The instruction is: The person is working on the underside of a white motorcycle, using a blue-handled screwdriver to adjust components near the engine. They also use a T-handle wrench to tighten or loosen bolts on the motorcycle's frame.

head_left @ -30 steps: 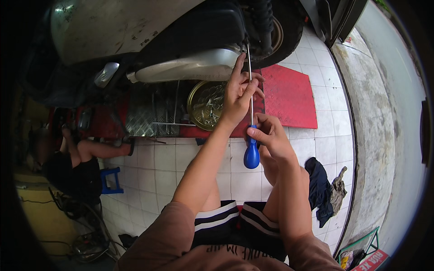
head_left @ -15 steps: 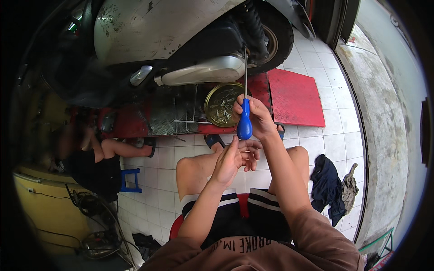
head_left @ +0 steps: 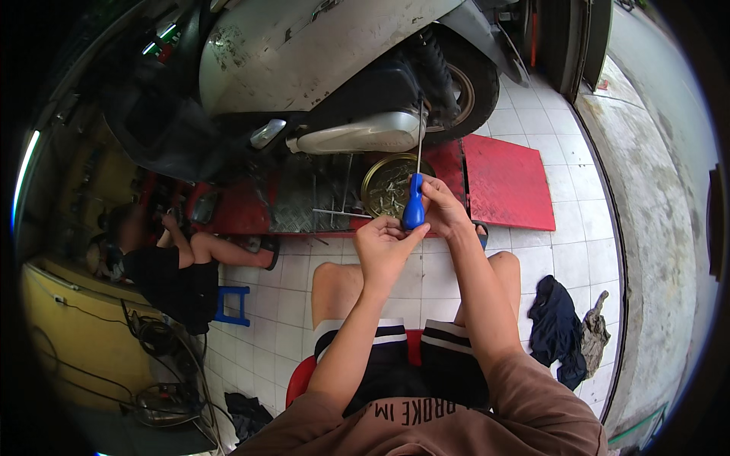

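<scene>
A screwdriver (head_left: 414, 213) with a blue bulbous handle and a long metal shaft points away from me, its tip over the scooter's engine area near the rear wheel (head_left: 470, 95). My right hand (head_left: 443, 207) is closed on the front of the handle. At its rounded butt end, my left hand (head_left: 384, 248) closes thumb and fingers around the handle. Beyond stands a worn silver scooter (head_left: 296, 57) with a grey oblong side cover (head_left: 365, 134). Whether the tip touches a part is hard to make out.
Below the scooter lies a round golden tray (head_left: 366, 187) of small metal parts, on a red platform (head_left: 506, 182). Another person (head_left: 171, 266) sits at left by a blue stool (head_left: 233, 305). Dark cloths (head_left: 557, 327) lie on the tiles at right.
My left hand has gone from open fingers below the handle to gripping its butt end. The right hand still holds the screwdriver. The whole view has shifted slightly.
</scene>
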A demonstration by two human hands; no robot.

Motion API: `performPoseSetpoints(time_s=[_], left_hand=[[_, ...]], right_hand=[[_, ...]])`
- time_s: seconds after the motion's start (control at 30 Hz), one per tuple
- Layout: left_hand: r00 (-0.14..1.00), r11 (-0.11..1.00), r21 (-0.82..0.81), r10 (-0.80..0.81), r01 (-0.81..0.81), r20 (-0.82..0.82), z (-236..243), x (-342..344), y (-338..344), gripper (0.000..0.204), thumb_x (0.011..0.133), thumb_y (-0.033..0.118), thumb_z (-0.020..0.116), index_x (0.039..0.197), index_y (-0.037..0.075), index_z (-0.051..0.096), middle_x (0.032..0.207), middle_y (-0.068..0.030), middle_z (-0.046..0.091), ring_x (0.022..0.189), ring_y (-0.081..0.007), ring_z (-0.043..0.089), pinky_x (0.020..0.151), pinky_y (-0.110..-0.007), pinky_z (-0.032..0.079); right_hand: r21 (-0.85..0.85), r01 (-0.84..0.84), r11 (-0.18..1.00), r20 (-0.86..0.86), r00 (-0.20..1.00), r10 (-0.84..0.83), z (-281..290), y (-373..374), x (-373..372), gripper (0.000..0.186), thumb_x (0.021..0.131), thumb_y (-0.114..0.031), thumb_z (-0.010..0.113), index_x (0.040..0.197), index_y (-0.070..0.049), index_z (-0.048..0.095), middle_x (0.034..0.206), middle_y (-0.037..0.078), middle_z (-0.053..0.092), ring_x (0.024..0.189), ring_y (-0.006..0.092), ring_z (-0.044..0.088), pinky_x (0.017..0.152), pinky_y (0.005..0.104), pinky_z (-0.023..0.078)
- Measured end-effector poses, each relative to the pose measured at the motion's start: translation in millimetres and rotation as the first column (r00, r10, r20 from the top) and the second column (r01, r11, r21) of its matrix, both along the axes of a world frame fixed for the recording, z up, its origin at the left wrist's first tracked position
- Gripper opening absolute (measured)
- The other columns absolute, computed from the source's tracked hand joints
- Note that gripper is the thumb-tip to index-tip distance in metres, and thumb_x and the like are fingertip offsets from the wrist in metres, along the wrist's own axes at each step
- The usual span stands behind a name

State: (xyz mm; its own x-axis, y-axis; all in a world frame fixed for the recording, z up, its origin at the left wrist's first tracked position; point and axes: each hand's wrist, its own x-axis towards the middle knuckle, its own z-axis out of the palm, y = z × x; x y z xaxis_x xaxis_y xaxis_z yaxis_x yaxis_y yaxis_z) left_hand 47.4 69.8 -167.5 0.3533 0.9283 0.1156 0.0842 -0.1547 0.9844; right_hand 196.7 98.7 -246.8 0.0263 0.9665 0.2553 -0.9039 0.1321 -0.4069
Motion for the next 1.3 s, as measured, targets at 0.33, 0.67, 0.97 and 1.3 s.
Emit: performPoseSetpoints(time_s=[0.33,0.67,0.97,1.3], left_hand=[[0.811,0.576,-0.608,-0.182,0.547,0.556,-1,-6,-13,0.056,0.096,0.054,0.043,0.106,-0.001,0.055,0.08,-0.003,0.056,0.058,-0.0094,0.048,0.05,-0.022,0.034],[0.963,0.895,-0.432,0.015,0.107,0.269,-1,0,-3,0.033,0.092,0.031,0.063,0.086,-0.001,0.062,0.067,-0.0039,0.059,0.043,-0.0058,0.045,0.04,-0.02,0.034],[0.919,0.824,0.567,0.227,-0.004,-0.323,3,2,-6,0.02,0.078,0.012,0.078,0.073,-0.001,0.063,0.057,0.0004,0.059,0.046,-0.0037,0.051,0.044,-0.019,0.039],[0.924,0.846,-0.484,-0.025,0.223,0.382,-18,1,-4,0.044,0.094,0.042,0.057,0.091,-0.001,0.061,0.07,-0.0059,0.062,0.05,-0.0092,0.055,0.044,-0.021,0.037]], right_hand=[[0.141,0.015,0.99,-0.113,0.994,0.001,10,0,-3,0.047,0.083,-0.018,0.073,0.118,0.004,0.052,0.101,0.011,0.06,0.09,0.0183,0.06,0.083,0.0276,0.051],[-0.026,0.005,1.0,0.033,0.999,-0.004,0,1,10,0.027,0.089,-0.017,0.065,0.107,0.002,0.058,0.088,0.005,0.064,0.076,0.011,0.063,0.071,0.0251,0.055],[-0.076,0.053,0.996,0.225,0.974,-0.035,1,-1,13,0.024,0.088,-0.02,0.067,0.1,0.0,0.062,0.089,0.005,0.066,0.076,0.0102,0.063,0.07,0.0242,0.053],[0.001,-0.023,1.0,0.037,0.999,0.023,13,-5,4,0.037,0.086,-0.018,0.069,0.113,0.002,0.055,0.096,0.008,0.064,0.088,0.014,0.063,0.079,0.0284,0.053]])
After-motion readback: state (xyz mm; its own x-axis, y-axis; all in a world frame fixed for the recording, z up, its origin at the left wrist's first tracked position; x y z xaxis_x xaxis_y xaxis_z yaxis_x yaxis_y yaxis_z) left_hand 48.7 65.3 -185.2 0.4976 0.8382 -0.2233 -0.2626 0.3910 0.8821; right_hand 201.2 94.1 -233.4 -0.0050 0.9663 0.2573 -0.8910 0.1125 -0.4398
